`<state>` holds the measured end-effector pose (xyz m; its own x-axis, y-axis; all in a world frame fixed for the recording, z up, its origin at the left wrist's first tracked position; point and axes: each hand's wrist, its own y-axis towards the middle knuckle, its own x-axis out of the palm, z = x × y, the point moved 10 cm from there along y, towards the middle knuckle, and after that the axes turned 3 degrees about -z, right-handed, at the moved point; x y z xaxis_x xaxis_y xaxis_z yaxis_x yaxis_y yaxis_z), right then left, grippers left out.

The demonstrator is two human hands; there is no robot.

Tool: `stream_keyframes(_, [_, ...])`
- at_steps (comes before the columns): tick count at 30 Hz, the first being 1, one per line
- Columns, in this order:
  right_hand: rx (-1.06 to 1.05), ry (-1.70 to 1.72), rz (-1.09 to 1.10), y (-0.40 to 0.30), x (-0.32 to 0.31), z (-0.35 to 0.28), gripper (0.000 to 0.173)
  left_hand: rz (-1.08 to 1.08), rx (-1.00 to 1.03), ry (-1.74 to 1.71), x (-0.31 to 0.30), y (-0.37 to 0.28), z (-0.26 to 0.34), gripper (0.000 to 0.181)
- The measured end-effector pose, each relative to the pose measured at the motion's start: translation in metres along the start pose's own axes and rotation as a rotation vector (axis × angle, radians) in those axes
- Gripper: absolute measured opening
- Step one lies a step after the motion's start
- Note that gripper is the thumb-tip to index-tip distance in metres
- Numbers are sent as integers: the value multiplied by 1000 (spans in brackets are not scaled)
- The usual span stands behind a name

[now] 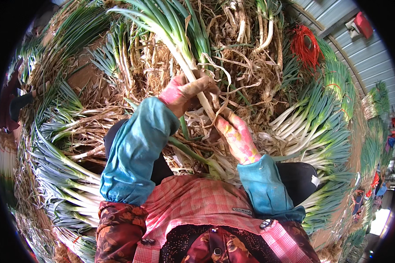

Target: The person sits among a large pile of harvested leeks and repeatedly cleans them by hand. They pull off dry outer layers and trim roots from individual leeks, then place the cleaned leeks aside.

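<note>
A long green onion (181, 59) slants across the middle, its green leaves pointing away from me and its white stalk towards me. My left hand (183, 93) is closed around the white stalk. At the lower end of the same stalk, the fingers of my right hand (235, 136) are pinched, with a dry, curling outer leaf (224, 104) beside them. The root end is partly hidden by my right fingers. Below my hands lie peeled dry skins (197, 120) and a loose green leaf (189, 151).
Untrimmed onions with dry roots (247, 62) are heaped ahead. Cleaned onions lie in rows on my right (311, 121) and left (75, 194). Red ties (305, 46) hang at the upper right, near a corrugated metal wall (365, 62). Another person's sleeve (21, 103) shows at far left.
</note>
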<state>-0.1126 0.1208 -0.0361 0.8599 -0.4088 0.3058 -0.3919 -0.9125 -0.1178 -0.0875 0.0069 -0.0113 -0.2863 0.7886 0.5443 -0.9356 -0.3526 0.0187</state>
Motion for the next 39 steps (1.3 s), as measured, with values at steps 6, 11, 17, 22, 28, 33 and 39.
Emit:
stream_keyframes(6, [-343,-666,184,1,5,-47,24,80,-118,96,-5,-4,-7,29])
stream_keyframes(11, [-389,-841,119,4,13,-57,20,65,-96,94,-1,-4,-11,21])
stream_keyframes(17, [-374,-876,51,1,15,-58,10,47,-105,139,0,-3,-13,21])
stream_keyframes(22, [-356,-918,65,0,17,-59,14,54,-81,150,0,-5,-8,22])
stream_keyframes(28, [-213,-889,75,5,10,-48,18,26,-74,149,3,-6,-8,21])
stream_keyframes(33, [-82,-574,70,11,-1,-26,20,-10,-45,106,3,-5,-6,22])
stream_keyframes(39, [239,-128,135,-9,-23,38,24,55,-25,86,-6,-8,6,30])
